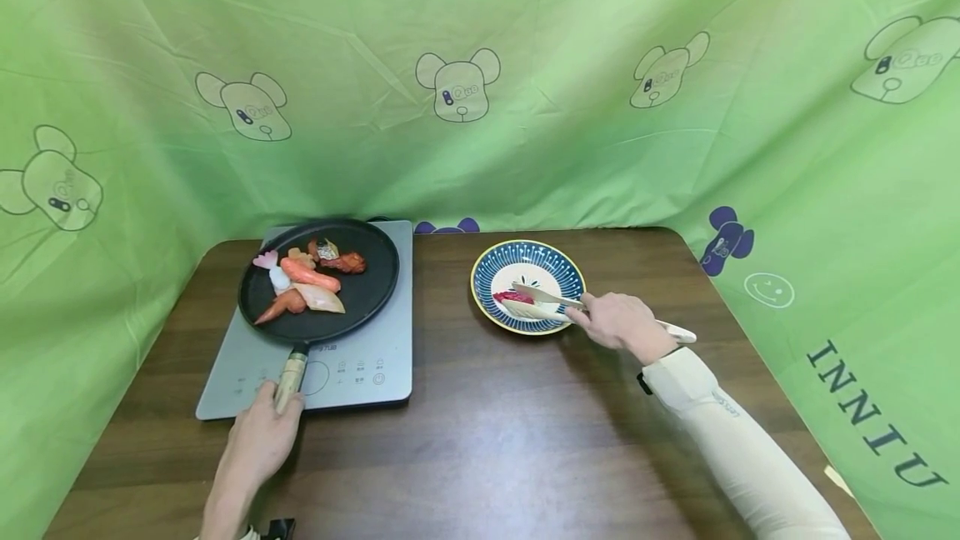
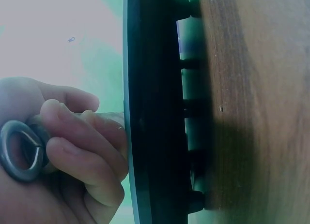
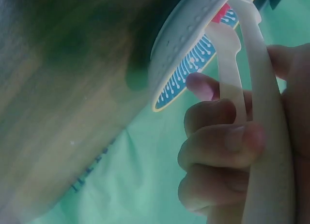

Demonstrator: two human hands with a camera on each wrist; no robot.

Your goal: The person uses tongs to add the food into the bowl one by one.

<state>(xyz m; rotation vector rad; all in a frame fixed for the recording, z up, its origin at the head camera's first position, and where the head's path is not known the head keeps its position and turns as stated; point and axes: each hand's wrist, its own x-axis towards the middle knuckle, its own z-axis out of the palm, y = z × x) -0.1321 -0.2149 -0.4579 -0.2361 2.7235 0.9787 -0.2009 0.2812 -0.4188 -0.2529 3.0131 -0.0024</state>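
Note:
My left hand [image 1: 258, 436] grips the light wooden-looking handle [image 1: 291, 377] of a round black frying pan [image 1: 371, 294]. A metal ring [image 2: 19, 171] at the handle's end shows in the left wrist view. On the right, my right hand [image 1: 618, 325] holds cream-coloured tongs [image 3: 270, 161], its fingers curled round both arms. Their tips lie over a blue-and-white patterned plate [image 1: 486, 267], at a small red food piece [image 1: 512, 297]. Whether they pinch it firmly cannot be told. Several food pieces [image 1: 315, 275] lie in the pan, among them a pink-tailed shrimp [image 1: 277, 275].
The pan sits on a grey induction cooker [image 1: 360, 394] at the left of the wooden table [image 1: 465, 457]. Behind and beside the table hangs a green curtain [image 1: 525, 173] with bear heads. Bare tabletop lies between cooker and plate.

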